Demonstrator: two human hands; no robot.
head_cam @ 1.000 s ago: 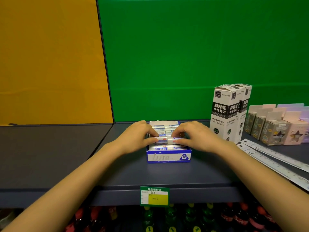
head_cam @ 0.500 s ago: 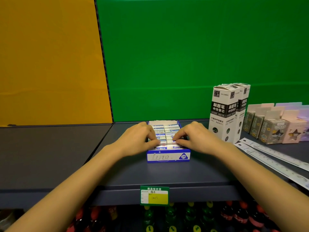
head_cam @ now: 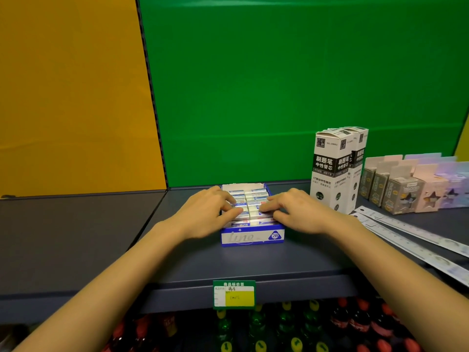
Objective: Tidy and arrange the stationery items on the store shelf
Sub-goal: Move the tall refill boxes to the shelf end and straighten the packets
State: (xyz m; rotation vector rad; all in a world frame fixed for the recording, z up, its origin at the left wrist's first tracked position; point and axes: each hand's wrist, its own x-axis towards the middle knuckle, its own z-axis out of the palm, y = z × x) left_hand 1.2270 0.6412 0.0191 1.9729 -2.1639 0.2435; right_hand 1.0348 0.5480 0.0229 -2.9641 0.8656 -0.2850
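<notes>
A blue and white eraser box (head_cam: 252, 237) marked 2B stands open on the dark shelf (head_cam: 253, 265), filled with two rows of small white erasers (head_cam: 256, 193). My left hand (head_cam: 205, 217) comes in over the box's left side, thumb and fingers pinched on an eraser in the left row. My right hand (head_cam: 297, 212) comes in over the right side, its fingertips and thumb pinched on an eraser in the right row. Both hands lie low on the rows and hide the middle erasers.
Two tall white refill boxes (head_cam: 332, 171) stand just right of my right hand. Behind them sit several small grey and pink boxes (head_cam: 403, 191). Long rulers (head_cam: 411, 237) lie at the shelf's right front. A price tag (head_cam: 234, 294) hangs on the front edge above bottles (head_cam: 286, 326).
The erasers that both hands held slightly above the box have gone down into the rows. My hands have sunk with them and now rest flat on the box's contents.
</notes>
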